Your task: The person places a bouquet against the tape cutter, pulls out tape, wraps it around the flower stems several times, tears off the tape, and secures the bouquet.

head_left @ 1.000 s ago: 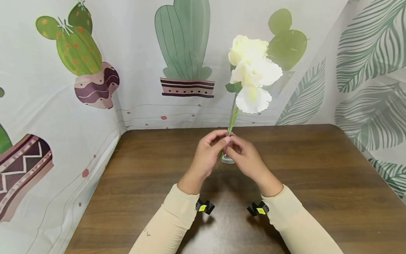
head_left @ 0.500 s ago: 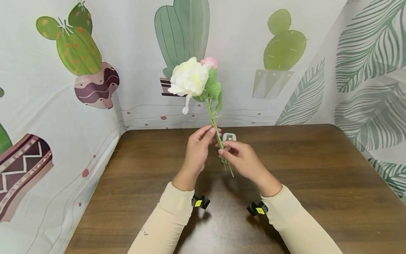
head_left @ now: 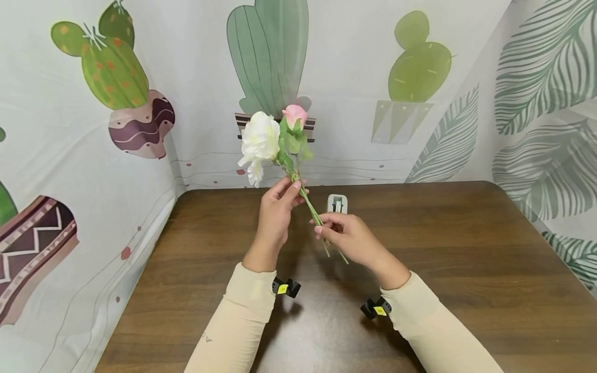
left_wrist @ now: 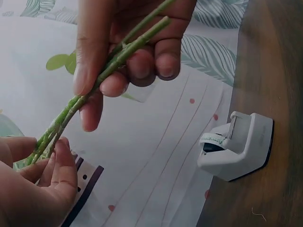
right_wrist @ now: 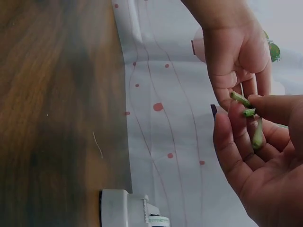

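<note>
My left hand (head_left: 272, 215) pinches a small bunch of flowers high on the stems, just below the leaves. A ruffled white flower (head_left: 262, 137) hangs to the left, and a pink rose (head_left: 295, 116) stands beside it among green leaves (head_left: 294, 141). Lower down, my right hand (head_left: 349, 235) holds the green stems (head_left: 310, 205) between thumb and fingers. The bunch leans to the left above the table. In the right wrist view, three cut stem ends (right_wrist: 257, 137) show at the right hand's fingers. Left wrist view: thin stems (left_wrist: 137, 42) cross the right hand's palm.
A white tape dispenser (left_wrist: 246, 149) with a roll of tape stands on the brown wooden table (head_left: 466, 259), just behind my right hand. A cloth (head_left: 205, 129) printed with cacti and leaves hangs behind the table. A fine thread (right_wrist: 97, 144) lies on the wood.
The bunch has swung from upper right to the left and come lower, bringing the pink rose into sight. My left hand has moved left, away from my right hand, uncovering the tape dispenser.
</note>
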The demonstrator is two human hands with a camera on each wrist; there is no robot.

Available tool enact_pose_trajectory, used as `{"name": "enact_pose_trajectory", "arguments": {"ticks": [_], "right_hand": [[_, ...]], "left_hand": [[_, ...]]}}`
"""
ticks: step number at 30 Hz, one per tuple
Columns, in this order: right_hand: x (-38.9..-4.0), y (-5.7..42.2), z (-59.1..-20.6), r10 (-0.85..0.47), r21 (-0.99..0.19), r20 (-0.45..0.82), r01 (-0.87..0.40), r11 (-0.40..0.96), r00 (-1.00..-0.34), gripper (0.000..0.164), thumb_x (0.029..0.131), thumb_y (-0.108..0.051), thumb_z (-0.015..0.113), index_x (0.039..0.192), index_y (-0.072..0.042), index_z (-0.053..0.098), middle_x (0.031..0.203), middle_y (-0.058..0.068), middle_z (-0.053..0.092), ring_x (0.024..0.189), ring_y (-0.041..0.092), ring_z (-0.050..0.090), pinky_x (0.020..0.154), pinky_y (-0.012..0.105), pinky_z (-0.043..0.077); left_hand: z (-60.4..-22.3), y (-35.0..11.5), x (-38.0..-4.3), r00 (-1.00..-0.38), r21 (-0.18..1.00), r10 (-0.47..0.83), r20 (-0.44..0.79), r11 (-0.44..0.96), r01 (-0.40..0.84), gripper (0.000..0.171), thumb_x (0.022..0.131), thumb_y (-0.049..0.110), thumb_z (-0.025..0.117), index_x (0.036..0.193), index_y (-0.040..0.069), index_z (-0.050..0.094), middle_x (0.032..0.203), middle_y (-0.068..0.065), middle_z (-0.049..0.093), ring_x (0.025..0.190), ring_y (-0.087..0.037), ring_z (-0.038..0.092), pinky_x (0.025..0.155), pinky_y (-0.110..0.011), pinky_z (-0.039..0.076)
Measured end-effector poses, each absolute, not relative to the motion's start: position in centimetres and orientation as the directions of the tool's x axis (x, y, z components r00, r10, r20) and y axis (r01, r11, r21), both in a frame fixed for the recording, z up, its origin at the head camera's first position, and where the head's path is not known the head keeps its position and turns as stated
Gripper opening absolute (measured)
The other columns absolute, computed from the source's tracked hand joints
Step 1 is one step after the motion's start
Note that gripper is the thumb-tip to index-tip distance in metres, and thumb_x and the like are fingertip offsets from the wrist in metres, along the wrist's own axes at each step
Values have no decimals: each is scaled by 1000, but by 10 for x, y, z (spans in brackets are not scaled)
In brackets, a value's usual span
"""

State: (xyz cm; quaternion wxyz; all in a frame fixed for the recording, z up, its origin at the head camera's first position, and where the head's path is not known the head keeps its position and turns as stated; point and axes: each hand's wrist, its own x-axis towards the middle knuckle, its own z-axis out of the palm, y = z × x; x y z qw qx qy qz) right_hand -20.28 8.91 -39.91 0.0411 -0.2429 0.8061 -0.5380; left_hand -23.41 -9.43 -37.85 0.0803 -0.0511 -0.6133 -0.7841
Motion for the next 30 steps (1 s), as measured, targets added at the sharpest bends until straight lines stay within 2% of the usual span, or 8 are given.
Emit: {"name": "enact_pose_trajectory", "arguments": {"ticks": [3, 6, 12, 16, 22, 26, 30], "right_hand": [[-204, 87, -404, -458, -898, 165, -325, 296, -873, 19, 99, -16, 64, 115, -10, 73, 89, 13, 74, 76, 23, 64, 65, 24, 51], [-204, 84, -409, -490, -910, 130, -300, 285, -862, 20, 100, -15, 62, 116, -8, 72, 92, 17, 73, 77, 20, 65, 67, 27, 54], [-205, 81, -417, -546, -930, 74, -256, 265, -834, 18, 101, -12, 60, 114, -5, 70, 94, 24, 70, 74, 23, 65, 70, 39, 59], [-206, 80, -419, -574, -940, 46, -230, 253, -817, 20, 101, -11, 59, 115, -1, 70, 94, 26, 70, 75, 21, 67, 73, 46, 60], [-208, 79, -424, -592, -933, -3, -211, 292, -806, 19, 102, -12, 57, 113, -2, 70, 94, 24, 71, 75, 15, 67, 72, 44, 61], [-208, 76, -428, -600, -912, -34, -221, 346, -799, 20, 102, -15, 57, 108, 0, 69, 93, 21, 74, 73, 16, 67, 72, 46, 60], [-209, 74, -437, -621, -908, -61, -214, 359, -781, 24, 102, -17, 58, 106, 5, 68, 91, 18, 75, 71, 20, 70, 72, 46, 61]], "left_hand": [[-381, -99, -237, -985, 957, -48, 168, -231, 174, 35, 103, 16, 58, 136, 4, 61, 125, -17, 69, 103, -20, 69, 93, -30, 55], [-385, -103, -241, -987, 962, -54, 149, -222, 158, 36, 103, 16, 58, 136, 3, 60, 130, -20, 67, 102, -19, 69, 93, -30, 55], [-392, -108, -247, -993, 973, -87, 85, -206, 102, 30, 103, 18, 59, 128, 3, 66, 118, -12, 70, 96, -18, 69, 88, -27, 56], [-396, -109, -250, -994, 983, -93, 51, -173, 67, 30, 103, 18, 58, 126, 1, 67, 115, -16, 69, 90, -14, 69, 84, -27, 55], [-401, -110, -254, -994, 989, -104, 15, -144, 30, 30, 103, 17, 57, 125, -2, 67, 113, -24, 67, 81, -9, 68, 83, -30, 54], [-407, -112, -258, -996, 991, -89, 0, -131, 12, 28, 102, 15, 59, 121, -3, 67, 104, -14, 67, 79, -10, 66, 77, -27, 55], [-413, -114, -261, -997, 995, -60, -38, -93, -32, 24, 101, 16, 61, 117, -1, 66, 99, -7, 64, 80, -11, 64, 81, -32, 54]]}}
